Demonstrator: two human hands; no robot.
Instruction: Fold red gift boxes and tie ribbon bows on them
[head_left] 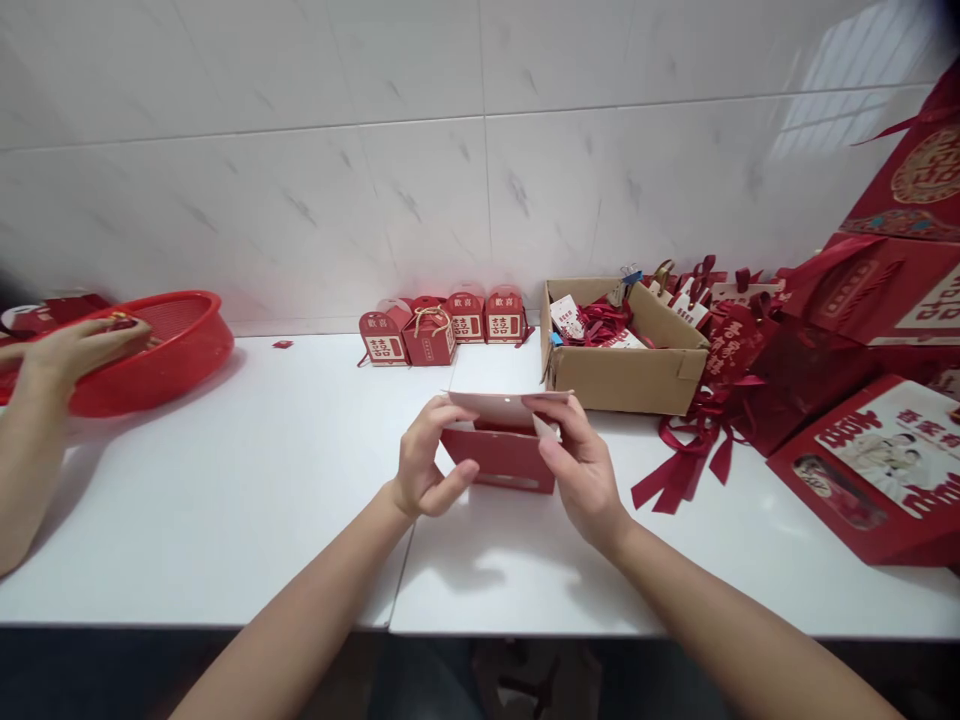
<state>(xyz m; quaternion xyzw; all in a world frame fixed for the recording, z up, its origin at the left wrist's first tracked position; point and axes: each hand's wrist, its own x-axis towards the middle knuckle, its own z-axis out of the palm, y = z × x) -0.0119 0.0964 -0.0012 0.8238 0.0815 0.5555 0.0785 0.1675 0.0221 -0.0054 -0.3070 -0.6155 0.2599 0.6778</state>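
Both my hands hold a small red paper gift box [501, 455] just above the white table [225, 500], its white inner flaps turned up. My left hand [426, 462] pinches the left flap and side with fingers curled. My right hand [577, 462] grips the right flap and side. The box's lower front shows a slot cut-out.
Several finished red gift boxes [442, 328] stand by the tiled wall. A cardboard box [622, 375] of tags and ribbons sits behind, with red bags and ribbons [825, 380] at the right. Another person's hand [71, 345] reaches into a red basket [169, 350] at the left.
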